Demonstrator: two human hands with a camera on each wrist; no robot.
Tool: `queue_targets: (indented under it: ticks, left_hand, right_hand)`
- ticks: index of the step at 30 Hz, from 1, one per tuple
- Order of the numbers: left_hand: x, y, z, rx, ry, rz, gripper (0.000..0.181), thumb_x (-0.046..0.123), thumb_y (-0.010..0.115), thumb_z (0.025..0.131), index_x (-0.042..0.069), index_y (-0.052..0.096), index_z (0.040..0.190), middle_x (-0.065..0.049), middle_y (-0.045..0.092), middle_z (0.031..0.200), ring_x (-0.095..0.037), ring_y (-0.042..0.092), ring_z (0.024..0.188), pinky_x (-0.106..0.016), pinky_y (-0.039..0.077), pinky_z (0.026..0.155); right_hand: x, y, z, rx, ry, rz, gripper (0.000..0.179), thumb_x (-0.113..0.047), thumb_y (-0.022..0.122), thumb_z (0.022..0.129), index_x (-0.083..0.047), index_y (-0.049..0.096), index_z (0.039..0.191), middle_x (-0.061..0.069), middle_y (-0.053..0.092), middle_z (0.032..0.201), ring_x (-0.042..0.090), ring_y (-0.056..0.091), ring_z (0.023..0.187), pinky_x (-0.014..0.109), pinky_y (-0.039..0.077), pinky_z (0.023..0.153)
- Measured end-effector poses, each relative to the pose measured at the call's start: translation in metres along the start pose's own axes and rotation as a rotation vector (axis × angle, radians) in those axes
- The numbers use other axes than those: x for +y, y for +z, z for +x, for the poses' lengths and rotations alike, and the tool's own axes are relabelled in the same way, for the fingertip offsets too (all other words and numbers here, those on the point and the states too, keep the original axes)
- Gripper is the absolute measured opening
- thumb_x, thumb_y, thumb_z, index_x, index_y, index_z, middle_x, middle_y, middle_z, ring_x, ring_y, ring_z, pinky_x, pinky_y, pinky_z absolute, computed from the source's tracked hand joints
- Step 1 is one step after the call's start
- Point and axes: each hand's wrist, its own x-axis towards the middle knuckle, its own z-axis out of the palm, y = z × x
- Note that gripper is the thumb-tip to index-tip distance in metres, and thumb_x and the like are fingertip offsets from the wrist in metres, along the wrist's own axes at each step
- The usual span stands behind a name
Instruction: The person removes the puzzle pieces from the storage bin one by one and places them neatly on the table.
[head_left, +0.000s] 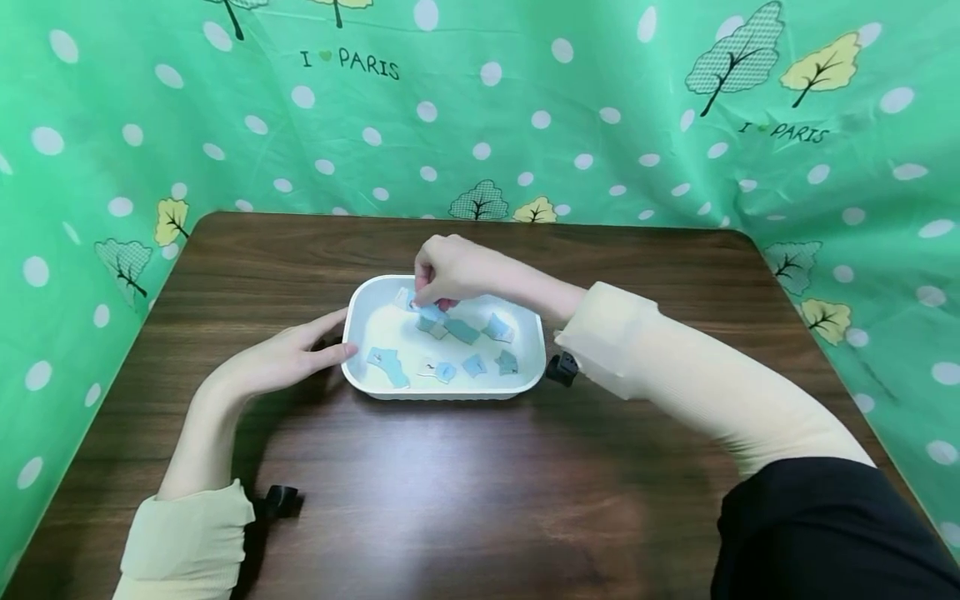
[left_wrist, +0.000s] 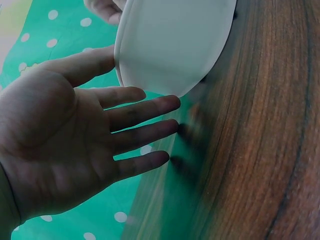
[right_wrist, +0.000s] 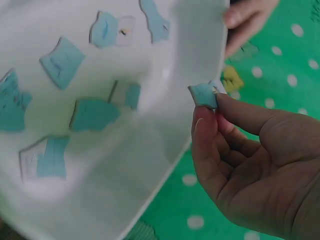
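A white oval-cornered tray (head_left: 444, 393) sits on the table with several light blue and white puzzle pieces lying flat in it. My right hand (head_left: 457, 268) is over the tray's far left part. Between its thumb and fingertips it pinches a small blue puzzle piece (right_wrist: 202, 95), which shows raised in the right wrist view. My left hand (head_left: 288, 357) is at the tray's left end. Its thumb lies against the rim, while the other fingers (left_wrist: 145, 130) extend straight and spread beside the outer wall.
Other pieces lie apart in the tray, such as a long blue one (head_left: 387, 367) near the left end and a squarish one (head_left: 507, 362) near the right. The dark wooden table (head_left: 450, 492) ends at a green dotted cloth (head_left: 480, 100) behind.
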Motion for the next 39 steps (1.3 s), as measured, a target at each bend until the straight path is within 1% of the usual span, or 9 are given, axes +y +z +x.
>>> queue_targets:
  ticks: [3,6,13,19,20,26,30,36,39]
  left_hand:
    - [0.000,-0.001,-0.002,0.002,0.000,0.001,0.069,0.049,0.054,0.105,0.030,0.026,0.164,-0.005,0.037,0.165,-0.031,0.030,0.155,-0.062,0.029,0.122]
    - [0.000,-0.002,-0.004,0.003,0.005,0.001,0.068,0.049,0.055,0.105,0.031,0.026,0.164,-0.005,0.038,0.165,-0.031,0.031,0.155,-0.062,0.029,0.121]
    - [-0.001,-0.003,-0.005,-0.008,0.003,-0.012,0.068,0.048,0.055,0.105,0.033,0.026,0.164,-0.004,0.037,0.165,-0.031,0.028,0.156,-0.063,0.029,0.120]
    - [-0.001,-0.003,-0.005,-0.005,0.009,-0.014,0.067,0.047,0.056,0.105,0.033,0.027,0.163,-0.002,0.040,0.164,-0.028,0.030,0.154,-0.061,0.030,0.120]
    - [-0.001,-0.003,-0.005,-0.004,0.009,-0.010,0.067,0.047,0.055,0.105,0.033,0.026,0.164,-0.002,0.039,0.164,-0.028,0.030,0.154,-0.061,0.030,0.120]
    - [-0.001,-0.003,-0.006,-0.008,0.010,0.020,0.069,0.049,0.054,0.105,0.030,0.023,0.165,-0.006,0.033,0.168,-0.033,0.026,0.156,-0.064,0.028,0.120]
    - [0.001,-0.003,-0.006,-0.013,0.002,0.024,0.070,0.050,0.054,0.105,0.030,0.023,0.165,-0.006,0.032,0.168,-0.034,0.025,0.157,-0.065,0.028,0.121]
    - [0.003,-0.002,-0.003,-0.020,0.003,0.017,0.070,0.049,0.054,0.105,0.030,0.023,0.165,-0.007,0.034,0.167,-0.033,0.026,0.156,-0.064,0.028,0.120]
    - [0.004,0.000,-0.002,-0.022,-0.001,0.014,0.070,0.050,0.054,0.105,0.030,0.023,0.165,-0.007,0.034,0.167,-0.033,0.027,0.156,-0.064,0.029,0.120]
  right_hand:
    - [0.011,-0.011,-0.009,0.027,0.012,0.062,0.015,-0.023,0.076,0.094,-0.011,0.071,0.087,0.004,0.073,0.080,0.023,0.075,0.076,0.032,0.061,0.071]
    - [0.023,-0.023,-0.019,0.053,0.028,0.112,0.015,-0.022,0.076,0.095,-0.009,0.071,0.090,0.005,0.072,0.084,0.023,0.074,0.077,0.038,0.063,0.078]
    - [0.060,-0.043,-0.043,0.124,0.085,0.168,0.015,-0.021,0.075,0.095,-0.006,0.073,0.093,0.006,0.070,0.085,0.018,0.068,0.075,0.028,0.060,0.072]
    - [0.096,-0.051,-0.059,0.157,0.139,0.223,0.017,-0.021,0.075,0.095,-0.003,0.073,0.095,0.005,0.068,0.085,0.016,0.066,0.076,0.026,0.060,0.074]
    - [0.101,-0.052,-0.061,0.157,0.149,0.238,0.018,-0.021,0.074,0.095,-0.003,0.073,0.096,0.005,0.067,0.088,0.016,0.066,0.078,0.027,0.060,0.075]
    - [0.127,-0.050,-0.072,0.172,0.213,0.283,0.020,-0.020,0.075,0.095,-0.001,0.073,0.099,0.002,0.069,0.096,0.018,0.068,0.085,0.028,0.060,0.079]
    - [0.141,-0.045,-0.076,0.156,0.235,0.284,0.019,-0.019,0.074,0.095,0.000,0.074,0.099,0.002,0.072,0.091,0.019,0.068,0.089,0.027,0.060,0.079]
    - [0.160,-0.033,-0.077,0.143,0.261,0.232,0.017,-0.019,0.074,0.096,-0.002,0.075,0.095,0.002,0.072,0.092,0.026,0.067,0.098,0.040,0.060,0.089]
    - [0.168,-0.025,-0.076,0.149,0.283,0.219,0.016,-0.019,0.074,0.095,-0.003,0.076,0.093,0.003,0.072,0.090,0.025,0.067,0.099,0.044,0.060,0.092]
